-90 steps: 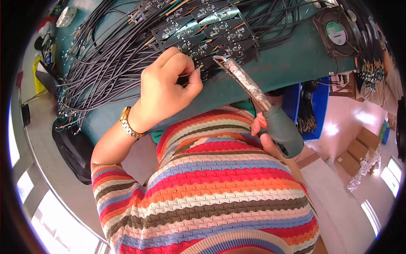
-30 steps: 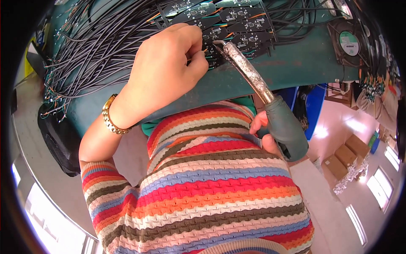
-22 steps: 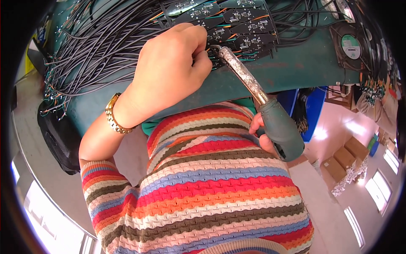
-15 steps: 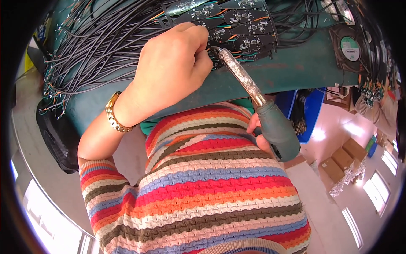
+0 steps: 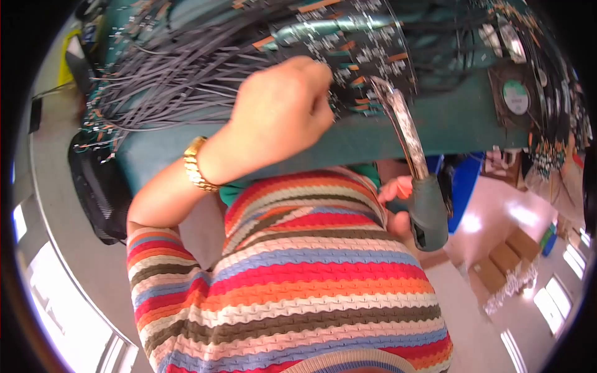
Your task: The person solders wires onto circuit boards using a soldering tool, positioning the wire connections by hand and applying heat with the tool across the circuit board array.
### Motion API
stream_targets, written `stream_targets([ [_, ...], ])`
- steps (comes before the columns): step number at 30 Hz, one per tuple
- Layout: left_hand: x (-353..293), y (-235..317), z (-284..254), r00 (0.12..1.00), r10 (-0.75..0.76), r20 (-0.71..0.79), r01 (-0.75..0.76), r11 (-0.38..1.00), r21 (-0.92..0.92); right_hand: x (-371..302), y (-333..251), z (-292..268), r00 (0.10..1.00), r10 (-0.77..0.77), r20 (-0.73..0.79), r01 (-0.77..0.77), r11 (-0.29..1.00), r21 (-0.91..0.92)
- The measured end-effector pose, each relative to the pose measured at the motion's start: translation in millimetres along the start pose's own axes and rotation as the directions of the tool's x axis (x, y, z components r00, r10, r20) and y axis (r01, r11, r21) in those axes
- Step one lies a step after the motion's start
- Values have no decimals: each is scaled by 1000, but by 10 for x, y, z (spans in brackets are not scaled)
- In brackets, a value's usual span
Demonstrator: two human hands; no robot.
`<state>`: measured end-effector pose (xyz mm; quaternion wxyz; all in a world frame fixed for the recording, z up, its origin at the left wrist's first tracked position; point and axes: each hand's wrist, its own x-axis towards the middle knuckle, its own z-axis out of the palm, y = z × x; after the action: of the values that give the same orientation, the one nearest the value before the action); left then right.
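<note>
Around us the room shows a pale, pinkish floor (image 5: 491, 205), shiny where light falls on it, and bright windows (image 5: 68, 304) low on the left side. The table (image 5: 367, 137), its top dark green, spans the far side of the person, who wears a knitted sweater (image 5: 311, 280) in red, orange, blue, cream and olive stripes. A mass of black cables (image 5: 180, 81) sprawls over the table's left half, ends bare and coloured, running up to a packed group of black circuit boards (image 5: 373, 37) with white markings too blurred for me to read.

Beside the table's near edge sits a blue bin (image 5: 463, 193), and beyond it brown cardboard boxes (image 5: 504, 261) on the floor. The left hand (image 5: 277, 118) is curled at the boards' near-left edge, thumb and forefinger drawn close; whether anything is pinched there I cannot tell. The soldering iron (image 5: 409, 133) slants upward, its bent tip over the boards; contact is unclear. The right hand (image 5: 398, 193) has its fingers closed around the iron's dark green handle. Rightward lies a square black fan (image 5: 504, 118), its round label (image 5: 515, 96) green and white, the print illegible from here. A gold watch (image 5: 198, 165) circles the left wrist.
</note>
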<state>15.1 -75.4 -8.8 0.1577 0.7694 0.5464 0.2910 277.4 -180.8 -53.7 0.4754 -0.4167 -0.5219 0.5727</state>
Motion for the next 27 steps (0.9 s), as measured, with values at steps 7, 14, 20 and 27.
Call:
stream_targets([
  [7,173,-109,-216,995,99,7,-100,993,56,93,305,-22,963,-265,-41,266,963,35],
  [14,1597,-1448,-549,980,6,-201,83,899,429,180,300,-56,976,-216,34,211,970,122],
  [20,2097,-1651,-72,977,-205,-67,212,857,469,276,232,23,990,-138,43,125,966,227],
  [27,1387,-852,-342,988,145,-43,-146,989,-14,252,296,-132,974,-213,-82,228,935,273],
])
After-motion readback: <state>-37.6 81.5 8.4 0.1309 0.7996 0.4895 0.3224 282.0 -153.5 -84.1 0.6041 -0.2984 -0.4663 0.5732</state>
